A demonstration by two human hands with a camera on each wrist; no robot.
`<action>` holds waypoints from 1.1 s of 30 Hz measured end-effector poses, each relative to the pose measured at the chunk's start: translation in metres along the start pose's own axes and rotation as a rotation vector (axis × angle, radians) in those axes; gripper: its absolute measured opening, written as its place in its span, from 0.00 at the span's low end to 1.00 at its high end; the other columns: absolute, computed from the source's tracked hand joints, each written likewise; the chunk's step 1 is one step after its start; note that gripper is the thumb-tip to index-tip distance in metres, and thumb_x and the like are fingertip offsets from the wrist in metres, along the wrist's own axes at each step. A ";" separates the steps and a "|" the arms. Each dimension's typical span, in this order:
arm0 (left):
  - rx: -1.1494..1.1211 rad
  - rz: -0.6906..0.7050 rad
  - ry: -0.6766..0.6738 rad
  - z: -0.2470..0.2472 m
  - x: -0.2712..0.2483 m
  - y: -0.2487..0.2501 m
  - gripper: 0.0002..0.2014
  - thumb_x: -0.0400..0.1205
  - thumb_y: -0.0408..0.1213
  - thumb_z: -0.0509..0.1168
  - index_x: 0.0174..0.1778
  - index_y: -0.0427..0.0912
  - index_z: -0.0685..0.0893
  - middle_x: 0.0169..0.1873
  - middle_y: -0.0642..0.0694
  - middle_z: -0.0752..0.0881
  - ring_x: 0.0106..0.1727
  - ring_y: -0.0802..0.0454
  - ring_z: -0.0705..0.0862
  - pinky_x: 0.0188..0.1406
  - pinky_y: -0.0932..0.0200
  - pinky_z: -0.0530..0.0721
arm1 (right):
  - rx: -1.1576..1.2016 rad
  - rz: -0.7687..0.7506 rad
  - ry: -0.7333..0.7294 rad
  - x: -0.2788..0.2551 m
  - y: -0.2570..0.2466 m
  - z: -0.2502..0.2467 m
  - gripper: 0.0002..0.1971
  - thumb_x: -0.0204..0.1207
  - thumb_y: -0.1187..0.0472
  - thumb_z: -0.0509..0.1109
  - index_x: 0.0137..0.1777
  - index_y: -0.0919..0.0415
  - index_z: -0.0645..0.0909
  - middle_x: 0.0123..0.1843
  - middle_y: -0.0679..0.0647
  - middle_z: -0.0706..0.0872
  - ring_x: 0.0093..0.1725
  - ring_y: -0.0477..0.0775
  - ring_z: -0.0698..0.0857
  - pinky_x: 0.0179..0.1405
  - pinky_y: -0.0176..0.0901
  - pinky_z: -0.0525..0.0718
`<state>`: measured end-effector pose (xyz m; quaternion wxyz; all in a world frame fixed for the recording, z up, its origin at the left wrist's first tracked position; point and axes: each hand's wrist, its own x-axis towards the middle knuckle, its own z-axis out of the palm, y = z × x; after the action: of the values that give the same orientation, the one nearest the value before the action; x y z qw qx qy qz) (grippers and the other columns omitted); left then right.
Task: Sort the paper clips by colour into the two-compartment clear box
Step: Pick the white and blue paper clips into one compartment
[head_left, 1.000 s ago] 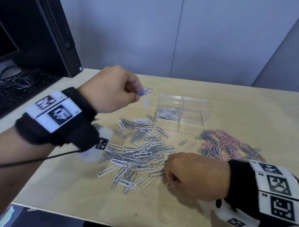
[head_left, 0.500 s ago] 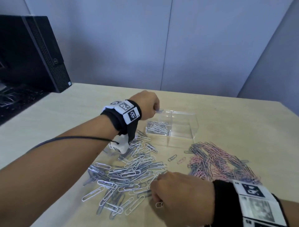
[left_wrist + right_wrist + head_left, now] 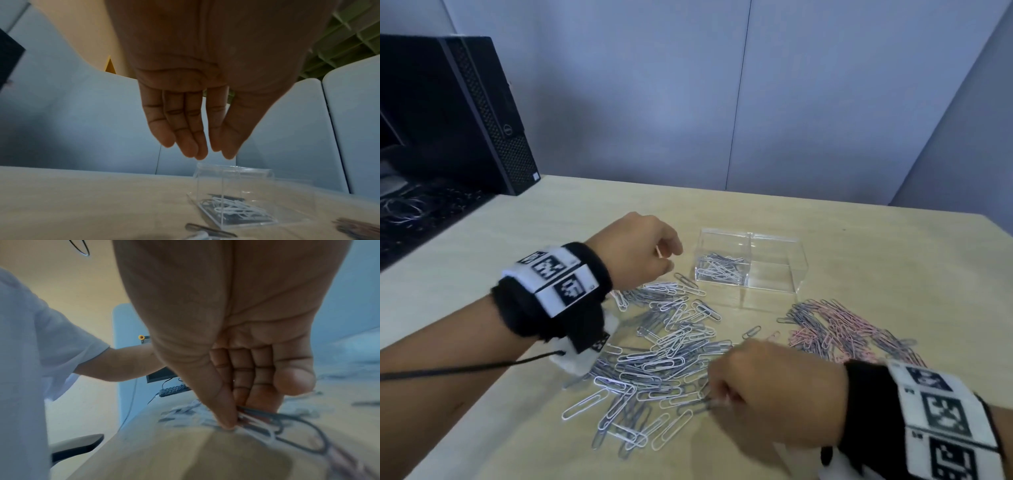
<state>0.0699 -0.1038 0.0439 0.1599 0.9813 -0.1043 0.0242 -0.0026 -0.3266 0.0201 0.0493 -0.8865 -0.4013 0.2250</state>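
While your left hand [image 3: 635, 253] hangs empty, fingers loose, just left of the clear box [image 3: 774, 274], your right hand [image 3: 763, 394] pinches clips [image 3: 259, 430] at the near edge of the white-and-grey pile [image 3: 664, 346]. Picking is in hand; next, carry them to the box. Its left compartment holds clips; its right looks empty. 1 pink-and-grey pile [image 3: 849, 329] waits right.

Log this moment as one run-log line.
left hand: open, empty, beside clear box | right hand: pinching paper clips | left compartment: clips; right compartment: none
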 end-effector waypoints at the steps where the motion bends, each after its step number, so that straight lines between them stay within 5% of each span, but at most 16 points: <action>1: -0.006 -0.005 -0.011 -0.003 -0.014 -0.003 0.08 0.76 0.39 0.72 0.49 0.53 0.88 0.38 0.59 0.87 0.41 0.60 0.85 0.48 0.60 0.83 | 0.002 -0.004 0.067 0.004 0.005 -0.005 0.08 0.72 0.62 0.65 0.48 0.53 0.82 0.44 0.51 0.86 0.43 0.55 0.85 0.46 0.49 0.87; 6: -0.032 -0.071 -0.117 -0.007 -0.087 -0.018 0.03 0.75 0.42 0.73 0.43 0.53 0.88 0.31 0.59 0.89 0.36 0.65 0.86 0.44 0.63 0.84 | 0.106 0.029 0.440 0.042 0.034 -0.062 0.12 0.73 0.70 0.66 0.49 0.53 0.86 0.38 0.49 0.90 0.33 0.45 0.82 0.35 0.29 0.76; 11: 0.023 -0.195 -0.259 0.011 -0.141 -0.034 0.13 0.66 0.53 0.61 0.42 0.58 0.86 0.33 0.64 0.88 0.37 0.70 0.84 0.43 0.67 0.83 | 0.151 0.142 0.573 0.085 0.072 -0.096 0.08 0.72 0.68 0.70 0.44 0.54 0.86 0.35 0.47 0.87 0.37 0.49 0.83 0.39 0.36 0.76; 15: 0.027 -0.212 -0.238 0.024 -0.160 -0.039 0.13 0.67 0.57 0.68 0.43 0.59 0.82 0.37 0.63 0.84 0.43 0.72 0.80 0.42 0.70 0.79 | 0.112 0.206 0.518 0.109 0.090 -0.093 0.09 0.72 0.68 0.70 0.44 0.52 0.85 0.43 0.54 0.89 0.44 0.55 0.86 0.44 0.41 0.83; 21: 0.022 -0.185 -0.216 0.028 -0.158 -0.029 0.04 0.74 0.46 0.70 0.36 0.57 0.81 0.31 0.59 0.86 0.35 0.65 0.82 0.38 0.68 0.79 | 0.031 0.255 0.450 0.120 0.095 -0.077 0.10 0.72 0.66 0.67 0.43 0.50 0.85 0.51 0.56 0.87 0.47 0.58 0.86 0.47 0.41 0.81; 26: 0.028 -0.168 -0.201 0.028 -0.160 -0.028 0.04 0.75 0.44 0.68 0.36 0.55 0.80 0.34 0.59 0.85 0.38 0.64 0.82 0.42 0.63 0.81 | -0.041 0.053 0.515 0.091 0.067 -0.062 0.07 0.75 0.63 0.69 0.47 0.53 0.88 0.44 0.49 0.90 0.40 0.51 0.83 0.43 0.37 0.73; 30: 0.042 -0.139 -0.177 0.028 -0.163 -0.028 0.03 0.76 0.45 0.67 0.38 0.55 0.79 0.39 0.58 0.79 0.41 0.63 0.79 0.44 0.65 0.77 | -0.095 -0.145 0.342 0.050 0.029 -0.032 0.07 0.78 0.58 0.68 0.47 0.47 0.87 0.41 0.39 0.85 0.37 0.37 0.76 0.41 0.35 0.72; 33: 0.036 -0.127 -0.177 0.028 -0.163 -0.029 0.04 0.76 0.45 0.66 0.36 0.55 0.78 0.38 0.59 0.79 0.41 0.63 0.79 0.43 0.64 0.77 | -0.194 -0.199 0.226 0.030 0.014 -0.006 0.09 0.79 0.56 0.64 0.52 0.47 0.86 0.47 0.42 0.85 0.47 0.45 0.81 0.48 0.42 0.79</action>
<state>-0.0830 -0.0538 -0.0045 0.1334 0.9870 -0.0553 -0.0708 0.0273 -0.3132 0.0107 0.0305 -0.8627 -0.4987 0.0780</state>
